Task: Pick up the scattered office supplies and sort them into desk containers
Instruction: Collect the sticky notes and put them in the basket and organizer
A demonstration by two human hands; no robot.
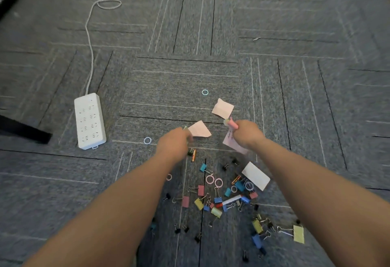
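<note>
Gripping pink items, right hand (245, 133); left hand (174, 143) pinches pink note (199, 129).

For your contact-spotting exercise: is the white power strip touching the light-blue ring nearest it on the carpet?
Apart. The head view shows bare carpet between the power strip and the ring.

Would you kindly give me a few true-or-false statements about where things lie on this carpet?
1. The power strip lies left of both hands. True.
2. The right hand is empty. False: it grips something pink.
3. A white card lies among the binder clips. True.
4. The supplies sit in a desk container. False: they are scattered on the carpet.
5. The left hand is beside a pink note. True.
</note>
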